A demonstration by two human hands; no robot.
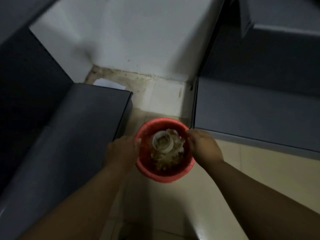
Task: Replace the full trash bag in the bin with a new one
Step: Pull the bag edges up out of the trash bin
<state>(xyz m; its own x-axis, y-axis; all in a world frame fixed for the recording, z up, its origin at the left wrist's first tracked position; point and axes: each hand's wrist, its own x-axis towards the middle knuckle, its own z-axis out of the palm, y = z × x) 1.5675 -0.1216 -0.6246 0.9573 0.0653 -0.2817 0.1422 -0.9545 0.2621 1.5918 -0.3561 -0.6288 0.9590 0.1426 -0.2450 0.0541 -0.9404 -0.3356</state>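
Red bin (164, 174) sits between both hands, fingers at its rim.

We see a dim, underexposed frame, brightest on the white wall (131, 37), while the dark cabinets (43, 118) at both sides sink into shadow. Both hands (121, 149) and the red bin (164, 177) look soft with blur. Straight edges bow toward the corners, and faint glare sits on the floor (204, 229).
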